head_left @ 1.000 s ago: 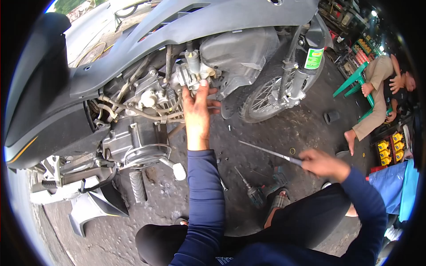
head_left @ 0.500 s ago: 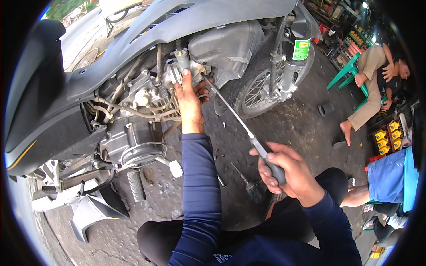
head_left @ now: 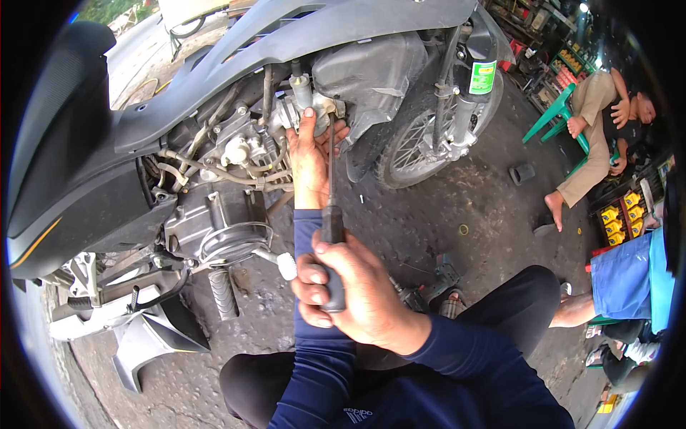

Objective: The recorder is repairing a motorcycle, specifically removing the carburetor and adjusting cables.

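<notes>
My right hand [head_left: 364,297] is wrapped round the dark handle of a long screwdriver [head_left: 331,171]. Its shaft runs almost straight away from me, and its tip reaches a small metal carburetor [head_left: 326,106] on the motorcycle. Beside the shaft, my left hand [head_left: 307,161] cups the carburetor from below, the thumb pressed on its near side and the fingers partly hidden behind it. The motorcycle engine [head_left: 236,154], with hoses and cooling fins, is to the left of that hand. My right forearm crosses in front of the left sleeve.
The front wheel [head_left: 418,154] stands right of the carburetor. A power drill [head_left: 409,294] lies on the ground by my knee, and removed panels [head_left: 161,339] lie at left. On a green chair [head_left: 554,125] sits a person; another in blue shorts is at far right.
My right hand has swung left, turning the screwdriver from a slant to nearly in line with my left forearm. Its tip stays at the carburetor, where my left hand has barely moved.
</notes>
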Motion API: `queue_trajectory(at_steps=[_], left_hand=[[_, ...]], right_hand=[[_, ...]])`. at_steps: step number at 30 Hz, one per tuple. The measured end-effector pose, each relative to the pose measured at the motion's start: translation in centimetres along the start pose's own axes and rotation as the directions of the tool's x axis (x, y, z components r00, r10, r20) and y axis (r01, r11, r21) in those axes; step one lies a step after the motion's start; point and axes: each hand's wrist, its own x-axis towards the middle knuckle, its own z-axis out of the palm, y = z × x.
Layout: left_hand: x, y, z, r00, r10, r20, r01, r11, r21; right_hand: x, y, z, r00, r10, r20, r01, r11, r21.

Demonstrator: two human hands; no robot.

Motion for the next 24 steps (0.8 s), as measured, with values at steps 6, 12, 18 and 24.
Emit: queue_trajectory(at_steps=[6, 12, 18, 24], left_hand=[[-0.5, -0.3, 1.4, 0.996, -0.094, 0.013, 0.094, 0.992, -0.084], [-1.1, 0.3, -0.3, 0.997, -0.045, 0.061, 0.049, 0.997, -0.061], [-1.4, 1.3, 0.3, 0.989, -0.116, 0.093, 0.107, 0.990, 0.091], [-1.4, 0.7, 0.3, 0.998, -0.056, 0.011, 0.055, 0.995, 0.083]], right_hand=[[4.3, 4.5, -0.7, 0.974, -0.187, 0.131, 0.187, 0.982, 0.009], [-1.7, -3.2, -3.9, 0.995, 0.097, -0.003, -0.095, 0.965, -0.244], [-10.5, 2.9, -20.4, 0.907, -0.292, -0.303, -0.332, -0.055, -0.942], [-3.0, 5.3, -25.6, 0.969, -0.200, -0.148, -0.225, -0.451, -0.864]])
